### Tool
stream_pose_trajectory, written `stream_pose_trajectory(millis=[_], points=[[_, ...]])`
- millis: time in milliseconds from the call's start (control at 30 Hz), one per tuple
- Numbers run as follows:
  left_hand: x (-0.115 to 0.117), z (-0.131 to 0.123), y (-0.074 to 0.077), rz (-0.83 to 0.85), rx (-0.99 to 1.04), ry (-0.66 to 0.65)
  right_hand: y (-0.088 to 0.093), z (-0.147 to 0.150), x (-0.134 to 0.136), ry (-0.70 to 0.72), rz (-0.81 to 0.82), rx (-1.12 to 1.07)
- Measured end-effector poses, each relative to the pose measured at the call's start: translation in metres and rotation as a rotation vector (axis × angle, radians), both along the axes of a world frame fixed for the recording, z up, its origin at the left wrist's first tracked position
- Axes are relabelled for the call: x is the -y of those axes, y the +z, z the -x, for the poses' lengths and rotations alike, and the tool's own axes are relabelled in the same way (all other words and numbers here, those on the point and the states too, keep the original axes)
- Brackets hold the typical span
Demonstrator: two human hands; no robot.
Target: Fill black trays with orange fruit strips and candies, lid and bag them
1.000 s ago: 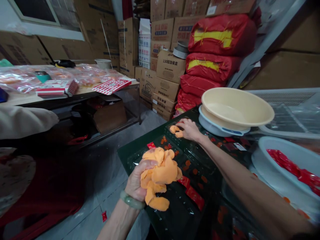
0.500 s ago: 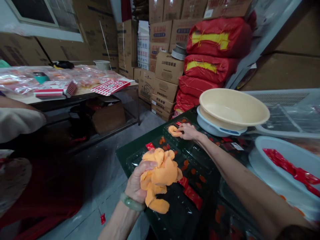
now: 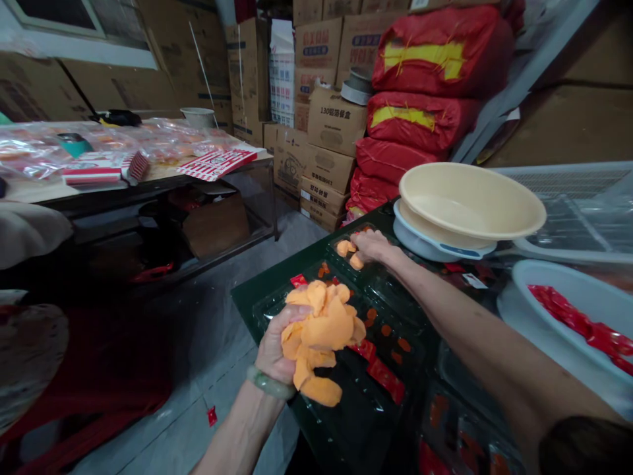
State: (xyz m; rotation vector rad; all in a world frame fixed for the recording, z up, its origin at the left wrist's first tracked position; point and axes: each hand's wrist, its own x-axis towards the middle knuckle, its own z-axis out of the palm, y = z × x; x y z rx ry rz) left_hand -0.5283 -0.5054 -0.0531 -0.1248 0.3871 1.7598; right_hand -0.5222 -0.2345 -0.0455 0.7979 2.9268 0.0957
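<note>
A left hand wearing a pale green bangle is closed around a loose clump of soft, flat orange pieces, its fingers gripping the clump just above a dark green compartmented plastic tray. The right hand reaches to the tray's far end, with its fingers curled downward beside two small orange pieces; whether they hold anything cannot be told. Small orange bits and red sachets lie in the tray.

Beyond it, a cream basin rests on a white container with a blue label, the label unreadable. To the right, a white basin holds more red sachets. A cardboard carton reads "130" followed by Chinese characters, beside red sacks with yellow patches. On a surface at left lie plastic bags of orange food and red-and-white striped paper. Another person's pale sleeve is cut off at the left edge; a dark shape in the lower right corner is hard to make out.
</note>
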Motion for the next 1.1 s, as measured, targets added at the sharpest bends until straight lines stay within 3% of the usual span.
stream_pose_trajectory(millis=[100,167,233,333,400,500,567,667,733,833,900,1000,1100], points=[[-0.006,0.002,0.001,0.046,0.026,0.041,0.004,-0.004,0.017,-0.063,-0.002,-0.150],[-0.009,0.003,0.003,0.038,0.039,0.102,0.014,-0.022,0.034,-0.090,0.047,-0.230],[-0.012,0.002,0.006,0.034,0.053,0.162,0.025,-0.050,0.056,-0.061,0.289,-0.324],[-0.016,-0.004,0.012,0.058,0.072,0.179,0.034,-0.095,0.097,0.058,0.949,-0.521],[-0.019,-0.011,0.016,0.068,0.078,0.166,0.034,-0.118,0.124,0.067,1.093,-0.657],[-0.022,-0.019,0.018,0.047,0.069,0.149,0.034,-0.140,0.146,0.011,1.013,-0.824],[-0.022,-0.020,0.016,0.032,0.051,0.155,0.037,-0.154,0.145,-0.042,0.966,-0.869],[-0.019,-0.015,0.010,0.033,0.026,0.183,0.042,-0.171,0.121,-0.204,0.899,-0.956],[-0.017,-0.012,0.006,0.028,0.017,0.170,0.040,-0.174,0.096,-0.339,0.738,-0.974],[-0.016,-0.015,0.005,0.005,0.014,0.118,0.030,-0.156,0.060,-0.526,0.342,-0.692],[-0.018,-0.019,0.008,0.011,0.022,0.112,0.020,-0.131,0.045,-0.589,0.182,-0.424],[-0.023,-0.025,0.012,0.030,0.040,0.135,0.004,-0.096,0.038,-0.579,0.170,-0.256],[-0.029,-0.025,0.014,0.022,0.048,0.153,-0.001,-0.087,0.046,-0.539,0.200,-0.241]])
